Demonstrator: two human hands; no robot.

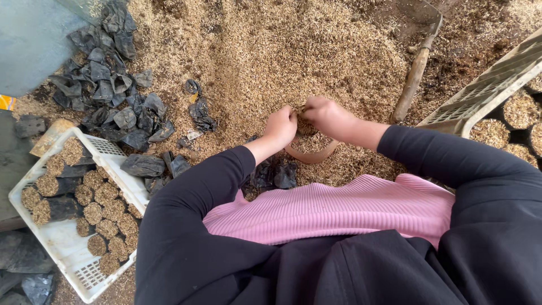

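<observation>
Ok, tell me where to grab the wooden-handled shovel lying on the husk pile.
Probably best to take the wooden-handled shovel by the bare lower end of its handle, nearest the right hand, coming from above. The metal blade lies at the far end, half buried in the loose husk pile, while the handle lies exposed on top.

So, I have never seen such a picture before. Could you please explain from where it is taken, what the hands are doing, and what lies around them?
The one picture comes from a camera worn on the person's head, looking straight down. No machine is here, only two bare hands. The left hand and right hand meet over a husk pile and together hold a small brown bowl-like container with husk in it. At left lie empty black bags and a white crate of filled bags. A tool with a wooden handle lies beyond, and another crate is at right.
</observation>
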